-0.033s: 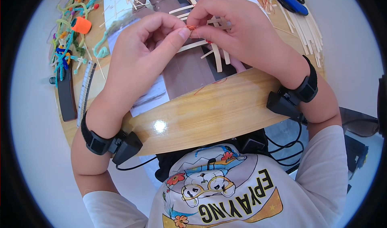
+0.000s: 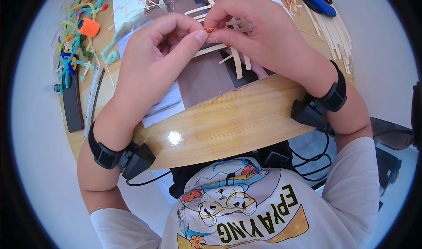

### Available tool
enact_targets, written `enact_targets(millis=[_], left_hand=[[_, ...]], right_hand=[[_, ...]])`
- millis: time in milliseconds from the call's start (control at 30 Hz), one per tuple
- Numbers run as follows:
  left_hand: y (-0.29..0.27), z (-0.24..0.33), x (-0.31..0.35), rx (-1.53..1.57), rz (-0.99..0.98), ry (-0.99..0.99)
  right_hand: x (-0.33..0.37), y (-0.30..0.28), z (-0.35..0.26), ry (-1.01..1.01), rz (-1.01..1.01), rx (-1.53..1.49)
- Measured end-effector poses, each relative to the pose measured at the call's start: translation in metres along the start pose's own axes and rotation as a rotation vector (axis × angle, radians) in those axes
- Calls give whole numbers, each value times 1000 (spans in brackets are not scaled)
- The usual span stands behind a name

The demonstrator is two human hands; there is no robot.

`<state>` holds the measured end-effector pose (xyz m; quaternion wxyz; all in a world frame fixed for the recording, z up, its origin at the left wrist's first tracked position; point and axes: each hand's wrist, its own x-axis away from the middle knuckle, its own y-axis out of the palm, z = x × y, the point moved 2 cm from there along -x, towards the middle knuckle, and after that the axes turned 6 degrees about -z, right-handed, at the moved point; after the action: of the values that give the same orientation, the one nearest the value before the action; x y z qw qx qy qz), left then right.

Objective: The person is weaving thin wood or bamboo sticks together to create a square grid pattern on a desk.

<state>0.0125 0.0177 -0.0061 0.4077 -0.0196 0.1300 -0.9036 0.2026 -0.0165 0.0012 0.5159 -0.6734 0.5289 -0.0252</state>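
Observation:
Thin orange thread (image 2: 209,30) is pinched between my two hands, above a loose lattice of pale wooden strips (image 2: 238,64). My left hand (image 2: 156,55) is closed, thumb and forefinger pressed together on the thread. Its fingertips nearly meet those of my right hand (image 2: 263,38), which also pinches the thread and hides part of the lattice. Some strips cross one another beneath my right palm; a small red spot shows at one crossing. Under the lattice lies a glossy printed sheet (image 2: 204,82), with a loose orange thread end by its near edge.
Colourful fuzzy craft stems (image 2: 72,62) and an orange spool (image 2: 89,27) lie at the far left. Nearer are a ruler (image 2: 92,101) and a dark long block (image 2: 72,108). At the right sit loose wooden strips (image 2: 327,33) and a blue-handled tool (image 2: 314,0). The wooden table (image 2: 228,121) has a curved near edge.
Between my fingertips, the orange thread now shows a slightly wider loop. Both hands stay in almost the same place.

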Motion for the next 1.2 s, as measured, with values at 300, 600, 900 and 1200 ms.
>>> enact_targets(millis=[300, 600, 900, 1200], left_hand=[[-1, 2, 0, -26, -8, -2], [1, 6, 1, -153, 25, -2], [-1, 6, 0, -289, 89, 245], [-2, 9, 3, -83, -41, 181]], right_hand=[[-6, -11, -2, 70, -102, -139], [-2, -18, 1, 255, -70, -260], [6, -34, -5, 347, -107, -133], [5, -30, -3, 321, -139, -77]])
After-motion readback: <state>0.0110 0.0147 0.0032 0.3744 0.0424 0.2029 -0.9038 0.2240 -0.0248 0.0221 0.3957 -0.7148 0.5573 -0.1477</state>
